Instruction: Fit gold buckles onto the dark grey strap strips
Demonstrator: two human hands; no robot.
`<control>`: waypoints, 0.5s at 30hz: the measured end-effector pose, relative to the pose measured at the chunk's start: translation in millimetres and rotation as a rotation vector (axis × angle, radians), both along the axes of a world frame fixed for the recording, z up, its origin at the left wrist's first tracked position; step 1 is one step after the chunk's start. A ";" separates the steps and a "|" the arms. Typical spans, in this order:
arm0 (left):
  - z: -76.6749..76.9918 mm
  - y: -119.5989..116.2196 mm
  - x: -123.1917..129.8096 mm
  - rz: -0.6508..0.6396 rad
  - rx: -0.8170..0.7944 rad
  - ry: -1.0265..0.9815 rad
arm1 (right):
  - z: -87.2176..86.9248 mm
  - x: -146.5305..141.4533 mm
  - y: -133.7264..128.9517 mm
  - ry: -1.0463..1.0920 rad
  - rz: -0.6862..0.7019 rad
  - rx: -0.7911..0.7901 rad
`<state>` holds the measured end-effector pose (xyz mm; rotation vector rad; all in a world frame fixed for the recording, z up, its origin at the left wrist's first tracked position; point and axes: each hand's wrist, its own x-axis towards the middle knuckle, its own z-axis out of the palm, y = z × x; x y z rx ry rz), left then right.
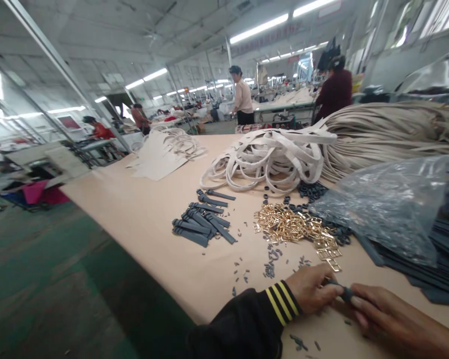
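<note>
The left hand (310,289) and right hand (389,319) close on a small dark strap piece (344,292) between them, above the tan-papered table (142,209). Farther off lie scattered dark clips (271,264), gold buckles (292,224), dark strap strips (202,222), a plastic bag (385,209) and looped beige webbing (269,162).

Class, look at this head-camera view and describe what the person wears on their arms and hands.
The left arm wears a black sleeve ending in a cuff banded with yellow stripes. The left hand and right hand are bare, with no gloves. No sleeve shows on the right arm within the frame.
</note>
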<state>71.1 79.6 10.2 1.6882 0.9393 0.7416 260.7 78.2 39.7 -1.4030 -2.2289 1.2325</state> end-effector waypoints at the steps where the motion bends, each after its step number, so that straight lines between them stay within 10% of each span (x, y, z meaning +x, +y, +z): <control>1: -0.7 0.0 -0.5 -0.008 -0.027 -0.028 | 2.8 -1.6 0.7 -0.004 0.005 0.040; 15: -1.6 -9.9 -28.9 -0.114 -0.217 -0.272 | 24.7 -43.5 -7.5 0.117 0.222 -0.138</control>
